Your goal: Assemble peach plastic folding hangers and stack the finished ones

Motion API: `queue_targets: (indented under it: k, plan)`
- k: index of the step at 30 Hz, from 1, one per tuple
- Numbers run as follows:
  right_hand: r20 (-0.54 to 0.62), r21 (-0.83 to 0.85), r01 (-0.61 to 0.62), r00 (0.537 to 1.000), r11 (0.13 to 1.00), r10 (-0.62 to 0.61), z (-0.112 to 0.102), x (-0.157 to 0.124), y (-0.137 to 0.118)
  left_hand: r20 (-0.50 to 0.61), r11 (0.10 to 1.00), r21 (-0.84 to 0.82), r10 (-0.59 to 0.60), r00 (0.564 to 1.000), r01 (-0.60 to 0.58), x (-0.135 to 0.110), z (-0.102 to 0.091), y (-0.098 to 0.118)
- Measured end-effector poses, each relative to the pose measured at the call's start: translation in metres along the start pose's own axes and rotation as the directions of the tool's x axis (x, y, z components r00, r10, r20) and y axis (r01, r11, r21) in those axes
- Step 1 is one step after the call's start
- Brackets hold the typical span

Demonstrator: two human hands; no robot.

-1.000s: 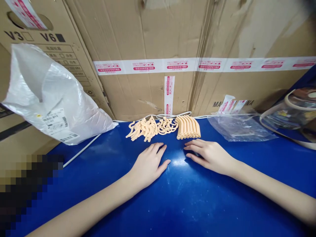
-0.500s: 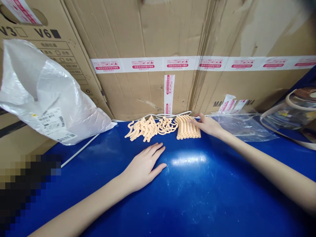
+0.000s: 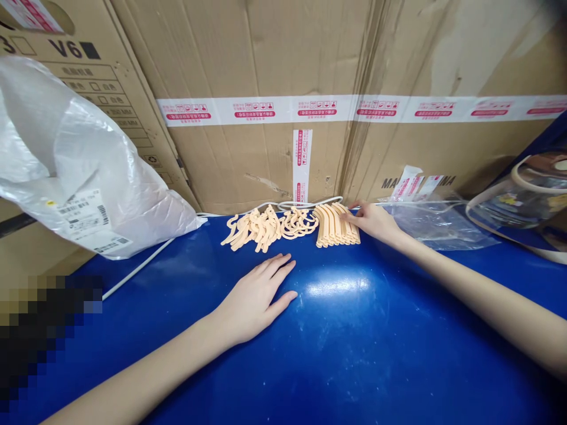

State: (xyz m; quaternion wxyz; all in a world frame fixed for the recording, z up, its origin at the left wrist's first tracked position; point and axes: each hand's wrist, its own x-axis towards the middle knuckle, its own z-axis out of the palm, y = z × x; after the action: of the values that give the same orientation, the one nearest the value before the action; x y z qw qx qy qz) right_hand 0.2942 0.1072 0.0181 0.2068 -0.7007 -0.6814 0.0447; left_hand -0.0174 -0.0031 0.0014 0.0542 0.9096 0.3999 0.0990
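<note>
A neat row of peach-coloured, slightly curved plastic strips (image 3: 334, 225) is laid at the far edge of the glossy blue table top (image 3: 354, 354), close against the wall of taped brown cardboard boxes (image 3: 266, 59). The strips are packed side by side, and each long axis runs away from the person, towards the cardboard.

The right hand (image 3: 372, 219) is stretched forward to the right end of this row. Its fingers are loosely extended and their tips are laid on the outermost strips; whether any strip is actually pinched cannot be told. The left hand (image 3: 254, 298) is spread flat, palm down, on the bare table, holding nothing. It is set well short of the row, to its near left, so the right hand is plainly the nearer one.

Just left of the row, a loose heap of peach hook-shaped plastic pieces (image 3: 266, 227) is piled, ahead of the left fingertips but apart from them. A crumpled clear plastic bag (image 3: 436, 227) is seen right of the right hand, and a large white plastic sack with a barcode label (image 3: 75, 165) at far left.
</note>
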Motion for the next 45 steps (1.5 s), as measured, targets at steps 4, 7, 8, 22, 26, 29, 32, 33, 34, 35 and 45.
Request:
queue_targets:
  k: [4, 7, 8, 22, 26, 29, 32, 33, 34, 35, 45]
  plan:
    - [-0.043, 0.006, 0.019, 0.999, 1.0, -0.019, -0.003, -0.001, -0.003, -0.013, 1.0, 0.004, 0.001, 1.0, -0.001, 0.0, 0.0, 0.001]
    - [-0.07, 0.043, 0.029, 0.997, 0.999, -0.026, -0.005, 0.0, -0.004, -0.016, 1.0, 0.005, 0.001, 1.0, -0.001, 0.0, 0.0, 0.002]
    - [-0.076, 0.065, 0.033, 0.997, 0.997, -0.028, -0.006, 0.0, -0.004, -0.018, 1.0, 0.005, 0.002, 1.0, -0.001, 0.0, 0.0, 0.002]
    - [-0.094, 0.201, 0.153, 0.986, 0.968, -0.136, -0.025, -0.01, -0.018, -0.014, 1.0, 0.009, 0.003, 1.0, -0.003, 0.0, 0.0, 0.002]
    - [-0.114, 0.09, 0.119, 0.988, 0.989, -0.108, -0.019, -0.006, -0.005, -0.026, 1.0, 0.003, 0.015, 1.0, -0.015, 0.001, 0.001, 0.002]
    - [-0.063, 0.067, 0.151, 0.987, 0.986, -0.147, -0.02, -0.002, 0.005, -0.037, 1.0, -0.005, 0.012, 0.999, -0.013, 0.001, 0.001, 0.002]
    - [0.034, 0.071, 0.23, 0.972, 0.971, -0.232, -0.028, -0.002, 0.007, -0.025, 1.0, 0.002, 0.001, 1.0, -0.001, 0.001, 0.001, 0.002]
    - [0.068, 0.07, 0.25, 0.965, 0.966, -0.255, -0.032, -0.003, 0.007, -0.025, 1.0, 0.003, 0.001, 1.0, -0.001, 0.001, 0.001, 0.002]
    - [0.099, 0.064, 0.267, 0.957, 0.962, -0.272, -0.035, -0.005, 0.005, -0.028, 1.0, 0.001, 0.003, 1.0, -0.003, 0.001, 0.0, 0.002]
    - [0.132, 0.055, 0.282, 0.949, 0.958, -0.287, -0.038, -0.006, 0.004, -0.032, 1.0, -0.002, 0.006, 0.999, -0.006, 0.001, 0.0, 0.002]
    - [0.039, 0.062, 0.338, 0.939, 0.939, -0.341, -0.037, -0.017, -0.011, -0.017, 1.0, -0.026, -0.009, 1.0, 0.009, 0.0, 0.0, 0.002]
